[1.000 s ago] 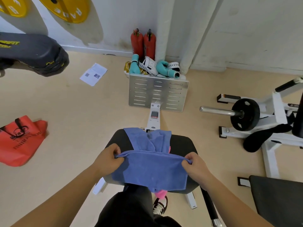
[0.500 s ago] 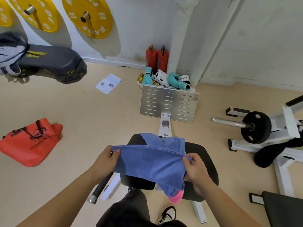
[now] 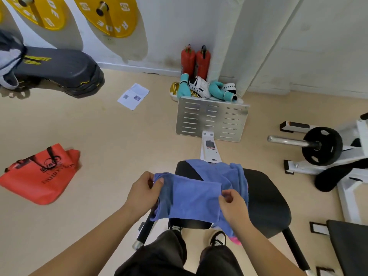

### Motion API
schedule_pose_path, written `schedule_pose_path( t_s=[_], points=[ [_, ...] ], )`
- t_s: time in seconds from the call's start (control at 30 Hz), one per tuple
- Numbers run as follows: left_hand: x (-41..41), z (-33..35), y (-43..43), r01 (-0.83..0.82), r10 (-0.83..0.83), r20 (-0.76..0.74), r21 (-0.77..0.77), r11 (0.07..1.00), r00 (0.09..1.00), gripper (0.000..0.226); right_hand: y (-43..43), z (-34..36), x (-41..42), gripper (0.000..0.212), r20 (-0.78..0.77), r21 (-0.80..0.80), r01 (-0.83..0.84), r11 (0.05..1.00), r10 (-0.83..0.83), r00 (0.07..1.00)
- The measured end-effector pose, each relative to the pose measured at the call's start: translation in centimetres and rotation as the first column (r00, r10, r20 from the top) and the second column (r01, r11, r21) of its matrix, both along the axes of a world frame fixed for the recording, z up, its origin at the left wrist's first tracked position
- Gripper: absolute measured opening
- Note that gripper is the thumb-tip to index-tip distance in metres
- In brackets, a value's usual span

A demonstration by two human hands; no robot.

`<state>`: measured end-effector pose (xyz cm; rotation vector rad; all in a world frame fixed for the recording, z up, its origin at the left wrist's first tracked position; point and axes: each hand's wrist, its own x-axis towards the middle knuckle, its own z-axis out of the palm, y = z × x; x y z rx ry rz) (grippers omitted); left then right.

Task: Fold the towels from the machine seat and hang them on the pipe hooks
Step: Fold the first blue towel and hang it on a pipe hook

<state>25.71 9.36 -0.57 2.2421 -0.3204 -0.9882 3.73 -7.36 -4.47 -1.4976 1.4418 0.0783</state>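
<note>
Seat (image 3: 264, 196) of black padding sits below me, with the blue towel (image 3: 195, 196) partly on it and hanging past its left edge; I see my left hand (image 3: 142, 193) pinching one folded end, my right hand (image 3: 233, 208) pinching the other.

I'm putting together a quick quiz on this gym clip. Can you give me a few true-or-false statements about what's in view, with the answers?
1. The left hand and the right hand both have a grip on the blue towel. True.
2. The red bag hangs on the wall. False: it lies on the floor.
3. Two red fire extinguishers stand against the wall. True.
4. The weight plates on the wall are green. False: the wall plates are yellow.
5. The black seat has nothing on it. False: more blue cloth lies on it.
</note>
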Motion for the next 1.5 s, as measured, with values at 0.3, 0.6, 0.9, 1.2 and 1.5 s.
schedule_pose_path(
  t_s=[0.3,0.6,0.9,1.2,1.5],
  points=[
    [-10.0,-2.3,-8.2,0.241,-0.24,0.109,0.0,0.97,0.965,0.033,0.7,0.9,-2.0,0.011,0.141,0.316,0.159,0.935,-0.212,0.967],
    [-10.9,-5.6,-6.8,0.31,-0.311,-0.038,-0.016,0.951,0.95,0.023,-0.2,-0.3,-1.4,0.011,0.186,0.319,0.113,0.941,-0.179,0.966],
    [-7.8,-7.2,-3.9,0.059,-0.076,0.089,0.185,0.981,0.993,0.037,-1.2,-1.7,1.2,0.012,0.005,-0.012,-0.144,0.989,0.145,0.989],
    [-7.7,-8.0,-5.6,0.063,-0.066,0.015,0.144,0.988,0.998,0.015,0.5,-4.4,-1.4,0.053,-0.198,-0.459,-0.44,0.772,0.394,0.897],
    [-4.7,-5.5,-4.5,0.047,-0.054,0.058,0.123,0.991,0.997,0.025,2.5,-4.7,0.7,0.073,-0.331,-0.361,-0.723,0.588,0.645,0.689]
  ],
)
